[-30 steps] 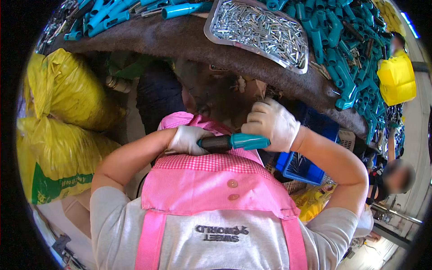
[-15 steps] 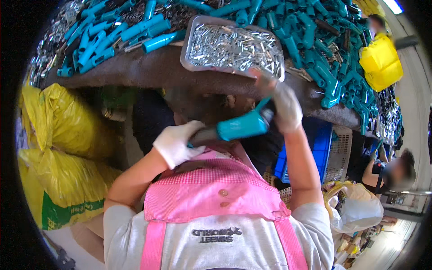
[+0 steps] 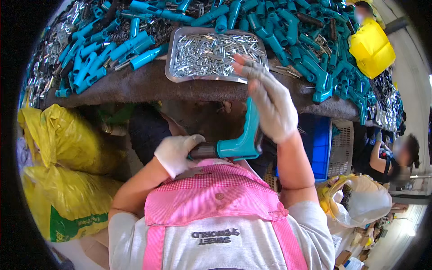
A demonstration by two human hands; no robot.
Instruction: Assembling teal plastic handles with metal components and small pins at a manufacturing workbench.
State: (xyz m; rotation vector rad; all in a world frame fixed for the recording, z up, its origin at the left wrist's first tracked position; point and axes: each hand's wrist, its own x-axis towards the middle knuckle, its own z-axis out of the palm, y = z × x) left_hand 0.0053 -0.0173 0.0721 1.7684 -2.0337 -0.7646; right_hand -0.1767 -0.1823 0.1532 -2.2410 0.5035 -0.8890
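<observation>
My left hand [image 3: 174,154], in a white glove, is closed round the black barrel end of a teal tool body [image 3: 237,147] shaped like a pistol. The body lies crosswise just beyond the pink apron, its curved handle pointing away from me. On the right, my gloved right hand [image 3: 276,108] has its fingers stretched out and its bare fingertips over the near right edge of a tray [image 3: 181,80]. The palm is beside the handle, and whether it touches is unclear. Short silver metal pins [image 3: 202,56] fill the tray.
Teal housings [image 3: 132,45] and metal parts are heaped along the brown cloth-covered bench edge [image 3: 135,85]. Yellow sacks [image 3: 72,180] stand at left. A blue crate [image 3: 317,148] and an open white sack [image 3: 369,198] are at right. Another person [image 3: 378,157] sits farther right.
The teal tool body has turned, so its handle now shows clearly, pointing toward the tray. My right hand's fingers have straightened beside it. My left hand keeps its hold. The view has shifted slightly.
</observation>
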